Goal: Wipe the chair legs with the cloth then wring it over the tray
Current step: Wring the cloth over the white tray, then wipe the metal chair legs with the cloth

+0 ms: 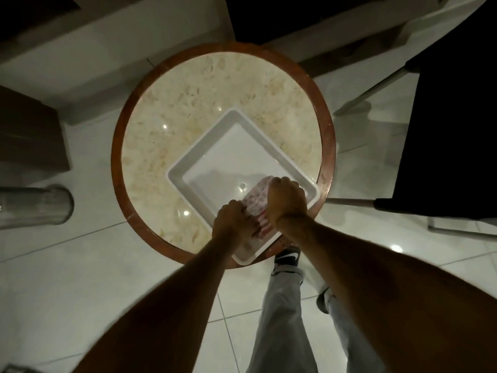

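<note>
We are working with bare forearms, no sleeves showing up to the left hand or right hand. Below the hands we are wearing light grey trousers and a dark shoe bearing a white swoosh mark.

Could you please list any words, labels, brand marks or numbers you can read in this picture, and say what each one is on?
No readable words or numbers anywhere.
Shoe: a white swoosh-shaped logo mark, with no lettering visible.
Cloth: red and white pattern only; no text can be made out.
Tray: plain white, no label.
Table: marbled top with a brown rim, no markings.
</note>
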The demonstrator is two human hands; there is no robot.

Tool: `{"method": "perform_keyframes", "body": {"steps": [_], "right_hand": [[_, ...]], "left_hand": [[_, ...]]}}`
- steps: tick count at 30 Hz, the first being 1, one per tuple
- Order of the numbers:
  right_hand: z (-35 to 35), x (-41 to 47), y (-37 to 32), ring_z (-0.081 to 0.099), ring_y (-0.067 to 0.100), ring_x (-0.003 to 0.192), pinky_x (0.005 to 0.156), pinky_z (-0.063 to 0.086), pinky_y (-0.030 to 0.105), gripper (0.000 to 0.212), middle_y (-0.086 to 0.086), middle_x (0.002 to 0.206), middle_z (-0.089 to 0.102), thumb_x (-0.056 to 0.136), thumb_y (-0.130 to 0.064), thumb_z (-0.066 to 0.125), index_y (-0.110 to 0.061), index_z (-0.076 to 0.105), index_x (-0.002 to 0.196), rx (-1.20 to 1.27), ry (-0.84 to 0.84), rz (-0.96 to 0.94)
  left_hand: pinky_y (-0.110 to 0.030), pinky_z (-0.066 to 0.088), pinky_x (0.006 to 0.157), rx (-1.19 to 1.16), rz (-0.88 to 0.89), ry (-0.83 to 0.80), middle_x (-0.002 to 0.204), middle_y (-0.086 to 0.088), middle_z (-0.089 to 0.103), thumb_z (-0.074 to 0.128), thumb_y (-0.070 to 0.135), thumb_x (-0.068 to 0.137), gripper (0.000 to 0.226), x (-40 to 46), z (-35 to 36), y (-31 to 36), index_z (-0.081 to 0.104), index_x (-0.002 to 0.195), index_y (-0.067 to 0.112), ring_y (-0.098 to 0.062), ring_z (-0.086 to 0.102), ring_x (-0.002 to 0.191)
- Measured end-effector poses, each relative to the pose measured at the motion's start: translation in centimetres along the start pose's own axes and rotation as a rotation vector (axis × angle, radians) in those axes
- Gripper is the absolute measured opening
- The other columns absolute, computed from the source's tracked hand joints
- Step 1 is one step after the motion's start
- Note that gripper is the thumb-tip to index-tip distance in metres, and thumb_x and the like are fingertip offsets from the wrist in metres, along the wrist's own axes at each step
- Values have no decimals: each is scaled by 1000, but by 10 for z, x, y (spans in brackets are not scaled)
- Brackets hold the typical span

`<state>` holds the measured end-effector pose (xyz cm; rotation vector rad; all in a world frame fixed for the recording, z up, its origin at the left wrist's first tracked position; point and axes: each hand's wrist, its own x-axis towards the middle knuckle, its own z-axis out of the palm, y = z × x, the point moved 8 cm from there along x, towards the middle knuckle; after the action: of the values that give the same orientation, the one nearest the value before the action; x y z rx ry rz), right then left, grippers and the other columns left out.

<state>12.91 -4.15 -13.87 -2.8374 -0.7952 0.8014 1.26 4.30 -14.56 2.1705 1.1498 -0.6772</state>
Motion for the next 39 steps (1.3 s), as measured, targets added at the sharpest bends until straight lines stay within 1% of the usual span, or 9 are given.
{"method": "perform_keyframes", "body": {"steps": [4,8,13,15,19,24,31,33,39], "right_hand": [[-11,6,11,73,30,98,85,60,35,23,14,100,76,90,-21,67,-4,71,105,329,-199,30],[-49,-11,40,67,18,94,69,53,20,41,-1,97,67,81,-32,75,-12,65,115,678,-258,22],[-73,-66,114,77,9,80,62,60,16,25,-4,88,80,83,-4,73,-28,73,92,1388,-206,190],[-68,-92,150,76,1,69,58,57,12,47,-8,74,81,95,8,53,-28,78,77,1663,-158,241],[-62,-153,221,77,22,97,76,65,32,37,8,106,81,92,7,54,-14,74,114,2037,-20,219],[-32,-212,309,73,38,105,78,64,39,32,25,119,72,90,-1,58,-3,68,120,2282,206,316],[16,-259,435,61,47,125,110,45,59,58,30,136,62,83,2,56,2,49,141,2520,402,442],[23,-267,470,58,46,129,114,40,59,63,29,140,59,82,4,57,0,45,144,2621,479,437],[34,-283,560,65,40,122,98,58,45,63,26,136,63,79,6,60,1,46,141,2868,730,300]], "left_hand": [[-39,63,77,-379,-69,-107,101,-16,76,78,24,82,33,4,-20,13,71,105,0,-31,72,90],[-56,61,86,-661,64,-183,102,-28,73,76,2,82,21,-13,-60,40,70,102,-5,-45,71,96],[-53,56,84,-762,277,-435,109,-37,68,66,-8,88,27,-54,-57,119,66,115,-6,-42,69,94],[-48,59,85,-777,341,-562,113,-28,73,64,-9,88,31,-72,-38,159,67,119,-3,-39,71,100],[-38,63,83,-684,387,-722,117,-19,75,66,-9,87,35,-107,25,233,65,122,-2,-35,73,105],[-23,63,67,-365,386,-782,100,0,82,72,0,88,27,-148,111,299,71,110,15,-19,78,91],[-37,66,79,-38,528,-737,110,-10,77,74,1,87,29,-189,228,414,67,114,10,-25,75,98],[-33,66,73,-27,556,-726,108,-11,77,75,0,86,30,-201,259,449,67,114,7,-24,76,96],[-27,65,69,131,699,-735,107,-11,77,73,3,88,22,-229,359,531,67,106,15,-22,77,92]]}}
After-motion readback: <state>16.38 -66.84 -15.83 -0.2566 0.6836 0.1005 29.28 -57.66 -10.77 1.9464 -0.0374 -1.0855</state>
